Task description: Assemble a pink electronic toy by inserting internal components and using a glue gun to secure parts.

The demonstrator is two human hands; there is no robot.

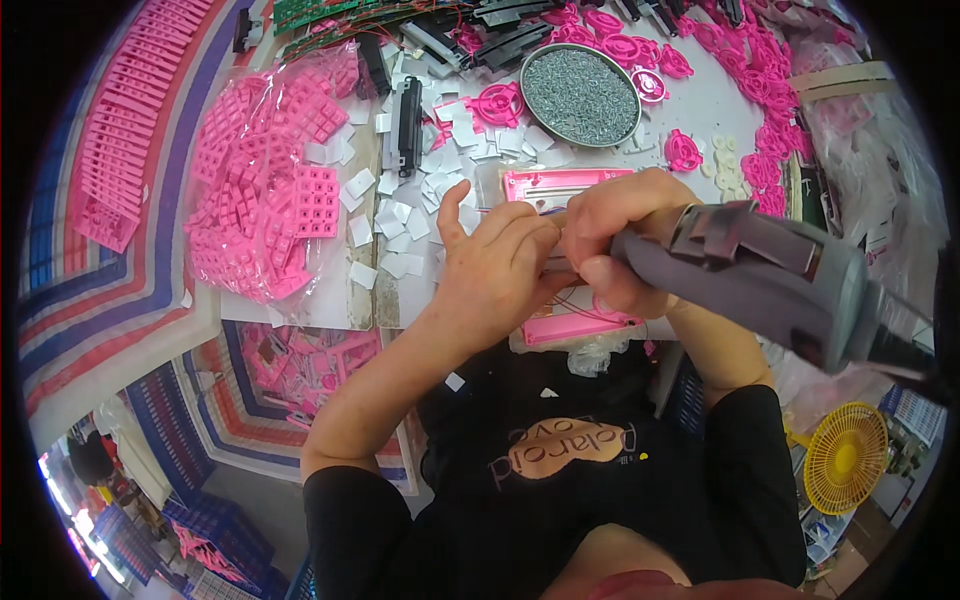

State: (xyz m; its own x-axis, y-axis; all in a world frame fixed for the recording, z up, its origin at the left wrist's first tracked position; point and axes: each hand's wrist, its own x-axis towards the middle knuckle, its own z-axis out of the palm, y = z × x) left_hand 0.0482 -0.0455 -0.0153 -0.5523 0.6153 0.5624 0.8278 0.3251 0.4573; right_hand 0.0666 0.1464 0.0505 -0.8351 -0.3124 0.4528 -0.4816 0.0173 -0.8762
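My right hand is closed on a grey electric screwdriver, whose body lies back over my wrist toward the right edge. Its tip is hidden by my fingers. My left hand is curled with its fingertips meeting those of the right; one finger sticks up. What the left fingers grip is hidden. Both hands are over a pink plastic housing on the table in front of me. Thin wires show inside the housing. Its far end, a pink frame with a pale slotted strip, shows beyond my hands.
A round dish of small screws stands past my hands. White paper squares lie scattered to the left, near a bag of pink keypad parts. Pink ring-shaped parts and black parts crowd the back. A yellow fan stands lower right.
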